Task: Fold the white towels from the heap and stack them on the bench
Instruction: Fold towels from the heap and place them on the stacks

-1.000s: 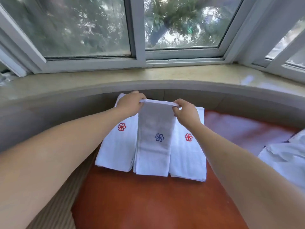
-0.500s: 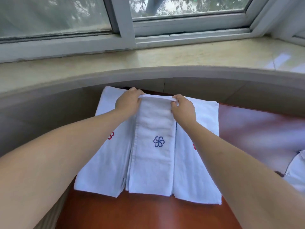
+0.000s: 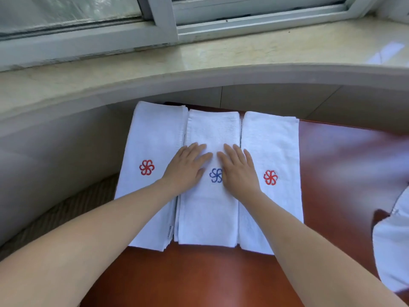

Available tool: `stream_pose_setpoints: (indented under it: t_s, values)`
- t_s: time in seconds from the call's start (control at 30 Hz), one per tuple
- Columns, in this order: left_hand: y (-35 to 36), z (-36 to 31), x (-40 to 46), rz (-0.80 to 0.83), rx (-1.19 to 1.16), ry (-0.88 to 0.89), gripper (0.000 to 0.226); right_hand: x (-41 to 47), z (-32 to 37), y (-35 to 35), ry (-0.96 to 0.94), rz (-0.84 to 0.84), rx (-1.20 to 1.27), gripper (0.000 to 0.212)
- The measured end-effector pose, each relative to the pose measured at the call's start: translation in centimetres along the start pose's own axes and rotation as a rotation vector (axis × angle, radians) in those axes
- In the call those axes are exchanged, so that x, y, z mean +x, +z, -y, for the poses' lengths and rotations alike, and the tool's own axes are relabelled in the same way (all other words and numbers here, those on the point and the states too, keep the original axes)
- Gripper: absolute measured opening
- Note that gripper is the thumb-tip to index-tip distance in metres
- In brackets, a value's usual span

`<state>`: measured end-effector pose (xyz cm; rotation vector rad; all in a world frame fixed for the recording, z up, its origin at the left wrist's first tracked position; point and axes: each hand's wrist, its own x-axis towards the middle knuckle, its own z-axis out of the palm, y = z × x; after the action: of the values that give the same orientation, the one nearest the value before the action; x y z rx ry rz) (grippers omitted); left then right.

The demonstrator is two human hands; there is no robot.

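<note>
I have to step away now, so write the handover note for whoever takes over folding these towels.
Left hand and right hand: both flat, fingers straight, pressing on the middle towel, the one with the blue logo.
Placement: three folded towels lie side by side on the bench; the left towel and right towel carry red logos.
Done: the middle towel is folded and laid down.
Left: the unfolded heap at the right edge needs folding and stacking.

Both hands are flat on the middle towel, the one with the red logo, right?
Not quite. The head view shows the left hand and right hand flat on the middle towel, but its logo is blue; the side towels carry red ones.
</note>
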<state>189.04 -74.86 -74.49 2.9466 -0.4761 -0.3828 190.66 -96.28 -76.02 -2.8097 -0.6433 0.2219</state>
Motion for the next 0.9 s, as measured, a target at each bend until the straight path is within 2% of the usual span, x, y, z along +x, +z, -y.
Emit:
stream_pose_setpoints:
  t_s: [0.1, 0.17, 0.27, 0.57, 0.73, 0.9]
  values:
    - [0.4, -1.1, -3.3, 0.129, 0.071, 0.086, 0.064, -3.0, 1.2, -0.5, -0.025, 0.062, 0.05, 0.051]
    - [0.9, -1.8, -6.0, 0.206, 0.09, 0.073, 0.071, -5.5, 1.9, -0.7, -0.028, 0.161, 0.034, 0.057]
    - [1.5, -2.9, -10.2, 0.271, 0.075, 0.005, 0.075, -9.7, 2.8, -0.7, -0.016, 0.266, -0.01, 0.062]
    - [-0.1, -9.0, -22.9, 0.39, 0.027, -0.233, 0.059, -22.7, 7.9, -2.8, 0.06, 0.519, -0.035, 0.069]
    - [-3.6, -12.8, -28.6, 0.298, 0.018, -0.265, 0.06, -27.9, 10.6, -7.8, 0.108, 0.428, 0.0, 0.062]
    - [-6.7, -18.2, -32.5, 0.154, -0.025, -0.212, 0.059, -34.5, 12.5, -12.6, 0.164, 0.277, 0.006, 0.059]
